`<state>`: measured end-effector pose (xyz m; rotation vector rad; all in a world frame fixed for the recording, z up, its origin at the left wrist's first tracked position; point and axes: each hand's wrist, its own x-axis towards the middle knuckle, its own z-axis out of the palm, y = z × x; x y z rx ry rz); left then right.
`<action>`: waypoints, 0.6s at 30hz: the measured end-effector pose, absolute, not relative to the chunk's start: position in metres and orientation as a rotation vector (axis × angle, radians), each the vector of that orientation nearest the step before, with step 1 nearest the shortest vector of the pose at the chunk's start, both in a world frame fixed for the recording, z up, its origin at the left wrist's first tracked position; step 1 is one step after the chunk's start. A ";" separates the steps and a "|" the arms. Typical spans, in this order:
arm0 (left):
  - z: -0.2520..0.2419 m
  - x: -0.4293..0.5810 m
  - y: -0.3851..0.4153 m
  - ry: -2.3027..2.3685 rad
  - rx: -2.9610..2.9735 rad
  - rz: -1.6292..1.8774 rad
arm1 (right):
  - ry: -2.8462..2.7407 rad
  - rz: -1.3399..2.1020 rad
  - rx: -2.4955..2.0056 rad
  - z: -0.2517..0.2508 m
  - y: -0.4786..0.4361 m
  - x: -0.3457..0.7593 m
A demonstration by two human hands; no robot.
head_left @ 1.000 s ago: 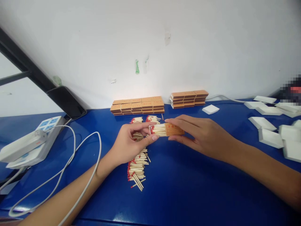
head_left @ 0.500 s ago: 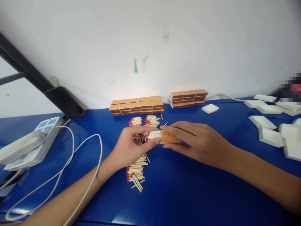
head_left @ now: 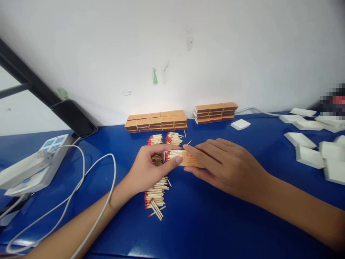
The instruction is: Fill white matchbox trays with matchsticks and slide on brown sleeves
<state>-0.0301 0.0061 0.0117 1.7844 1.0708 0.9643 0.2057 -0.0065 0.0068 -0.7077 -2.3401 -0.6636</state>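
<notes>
Between my two hands is a matchbox [head_left: 190, 159], its white tray partly out of the orange sleeve on the left. Red-headed matches [head_left: 171, 155] fill the part of the tray that shows. My left hand [head_left: 153, 165] pinches the tray end between thumb and fingers. Around the orange sleeve my right hand [head_left: 221, 162] is closed, its fingers over the top and the thumb beneath. Loose matches [head_left: 157, 194] lie in a heap under and in front of my left hand, partly hidden by it. More matches [head_left: 174, 138] lie just behind.
Stacked orange matchboxes [head_left: 156, 120] and a second stack [head_left: 215, 112] stand along the wall. White trays [head_left: 309, 156] lie scattered at right, one white tray [head_left: 240, 124] apart. At left are a power strip [head_left: 51, 158], a black phone [head_left: 74, 117] and a white cable [head_left: 114, 172] crossing my left forearm.
The matchbox has shifted slightly left. My right hand has moved a little left and further over the sleeve, covering more of it. My left hand is nearly still.
</notes>
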 end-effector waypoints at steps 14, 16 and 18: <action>0.005 -0.029 0.006 1.058 1.819 0.982 | -2.315 -0.644 -0.736 0.003 -0.001 0.207; 0.006 -0.030 0.006 1.053 1.812 0.972 | -2.321 -0.632 -0.737 0.002 -0.001 0.207; 0.007 -0.031 0.006 1.035 1.783 0.954 | -2.330 -0.643 -0.723 0.003 -0.002 0.207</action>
